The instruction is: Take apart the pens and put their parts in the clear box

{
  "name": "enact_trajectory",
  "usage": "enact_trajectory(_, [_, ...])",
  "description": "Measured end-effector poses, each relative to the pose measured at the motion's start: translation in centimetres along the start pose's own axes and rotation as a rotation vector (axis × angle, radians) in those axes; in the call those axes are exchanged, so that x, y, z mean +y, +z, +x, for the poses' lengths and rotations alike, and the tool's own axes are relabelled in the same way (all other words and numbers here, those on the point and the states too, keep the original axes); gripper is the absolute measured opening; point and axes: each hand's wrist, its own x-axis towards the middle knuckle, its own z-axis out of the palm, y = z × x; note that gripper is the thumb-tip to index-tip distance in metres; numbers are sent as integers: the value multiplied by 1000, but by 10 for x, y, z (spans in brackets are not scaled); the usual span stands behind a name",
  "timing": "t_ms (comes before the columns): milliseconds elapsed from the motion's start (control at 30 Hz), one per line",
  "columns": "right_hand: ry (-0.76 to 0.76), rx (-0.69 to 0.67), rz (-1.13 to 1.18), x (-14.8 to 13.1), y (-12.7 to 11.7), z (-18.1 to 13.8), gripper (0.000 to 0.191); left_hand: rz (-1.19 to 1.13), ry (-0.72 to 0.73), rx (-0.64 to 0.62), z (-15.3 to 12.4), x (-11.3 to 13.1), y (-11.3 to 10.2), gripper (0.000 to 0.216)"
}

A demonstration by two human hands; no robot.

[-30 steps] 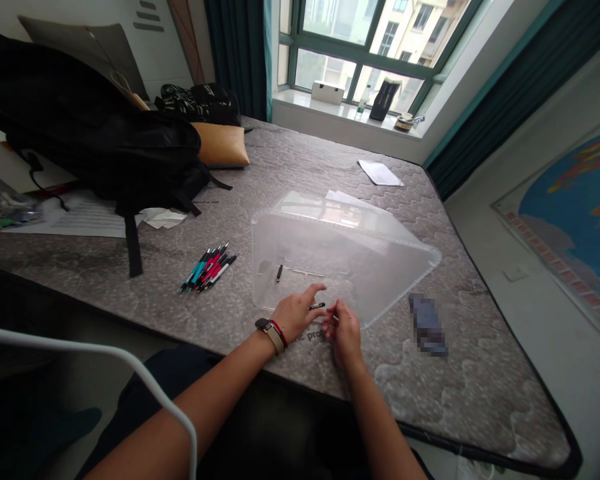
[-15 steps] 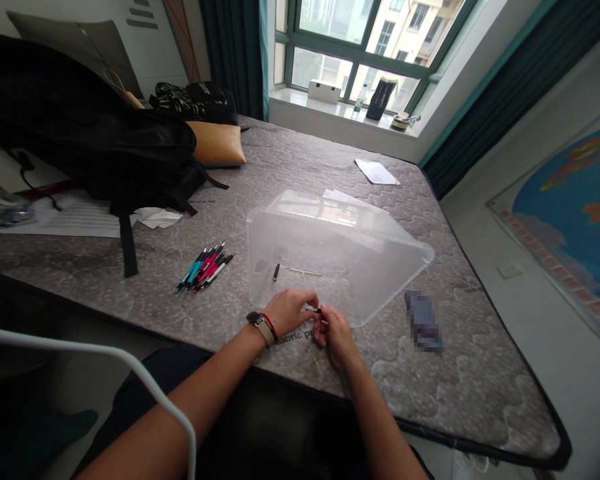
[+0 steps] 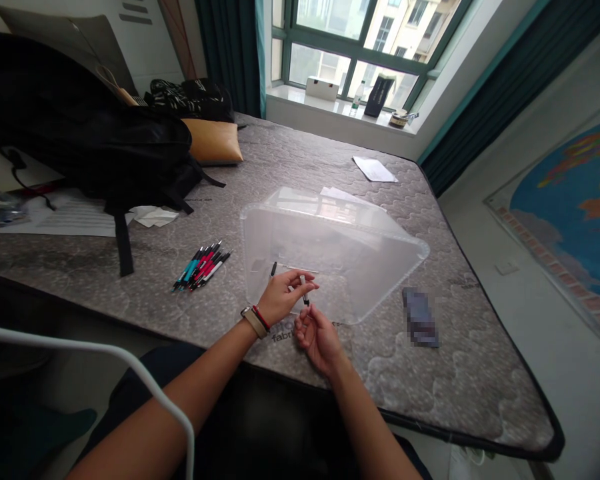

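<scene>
A short pen barrel (image 3: 303, 283), pale with a black lower end, is pinched between the thumb and fingers of my left hand (image 3: 279, 295). Just below it, my right hand (image 3: 321, 339) is closed, with curled fingers and the thumb tip at the barrel's black end. Whether a small part sits in those fingers is hidden. Behind both hands, a clear plastic box (image 3: 395, 267) lies on its side, its opening towards me. A black pen piece (image 3: 273, 269) and a thin rod, perhaps a refill (image 3: 305, 270), show inside the box.
Several pens (image 3: 203, 267) in blue, red, black and white lie in a pile to the left. A phone-like blurred object (image 3: 421, 317) rests at the right. Farther back are a black backpack (image 3: 80, 127), a tan pouch (image 3: 215, 141) and white papers (image 3: 375, 169) on the mattress (image 3: 455, 373).
My left hand has turned and lifted slightly, tipping the pen barrel upright. My right hand has shifted left and down, its palm turned more upward. The view has moved a little.
</scene>
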Motion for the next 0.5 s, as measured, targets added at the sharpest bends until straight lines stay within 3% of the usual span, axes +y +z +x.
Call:
enact_trajectory(267, [40, 9, 10, -2, 1, 1, 36, -67, -39, -44, 1, 0, -1, 35])
enact_trajectory(500, [-103, 21, -54, -4, 3, 1, 32, -112, -55, 42, 2, -1, 0, 31])
